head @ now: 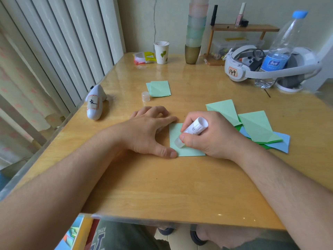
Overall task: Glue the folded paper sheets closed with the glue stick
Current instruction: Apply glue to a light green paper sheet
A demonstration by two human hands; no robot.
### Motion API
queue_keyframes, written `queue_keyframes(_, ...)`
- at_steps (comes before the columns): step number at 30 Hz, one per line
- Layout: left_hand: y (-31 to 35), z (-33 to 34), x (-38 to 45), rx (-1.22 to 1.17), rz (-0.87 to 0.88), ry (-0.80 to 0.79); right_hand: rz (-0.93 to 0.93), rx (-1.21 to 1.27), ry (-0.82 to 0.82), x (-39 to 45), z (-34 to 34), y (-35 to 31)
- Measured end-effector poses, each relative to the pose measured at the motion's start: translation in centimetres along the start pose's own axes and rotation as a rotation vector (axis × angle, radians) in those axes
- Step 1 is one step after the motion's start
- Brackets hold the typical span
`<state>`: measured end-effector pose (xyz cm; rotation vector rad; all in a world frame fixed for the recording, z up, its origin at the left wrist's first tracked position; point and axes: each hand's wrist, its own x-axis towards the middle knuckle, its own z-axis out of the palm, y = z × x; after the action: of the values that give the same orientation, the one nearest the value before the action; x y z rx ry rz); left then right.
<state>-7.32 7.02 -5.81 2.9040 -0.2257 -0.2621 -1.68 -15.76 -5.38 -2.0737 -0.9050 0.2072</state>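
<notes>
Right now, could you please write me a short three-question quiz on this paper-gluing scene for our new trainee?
1. True or false: the left hand holds the white glue stick.
2. Where does the translucent glue stick cap stand?
A. On the wooden table, just left of the far stack of light green folded sheets
B. On the small wooden shelf
C. Inside the white paper cup
3. Fill in: the glue tip touches the light green paper sheet, which the left hand presses ____ on the table.

Key: 1 false, the right hand grips it; 2 A; 3 flat.
</notes>
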Motion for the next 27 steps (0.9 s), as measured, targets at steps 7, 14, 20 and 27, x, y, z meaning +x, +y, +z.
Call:
queue_keyframes(7,-0.2,0.1,0.0,0.000,0.006,0.000,0.063,0.008,0.010,-0.6,-2.2,1.5)
queue_keyframes(14,-0.2,0.1,0.0,0.000,0.008,0.000,0.060,-0.021,0.033,-0.3,-2.0,1.6)
queue_keyframes(20,-0.1,0.0,0.0,0.009,0.009,-0.002,0.014,0.148,0.141,-0.3,-2.1,1.6)
queue_keyframes(27,-0.1,0.1,0.0,0.007,0.005,0.009,-0.025,0.329,0.240,-0.1,-1.5,1.2)
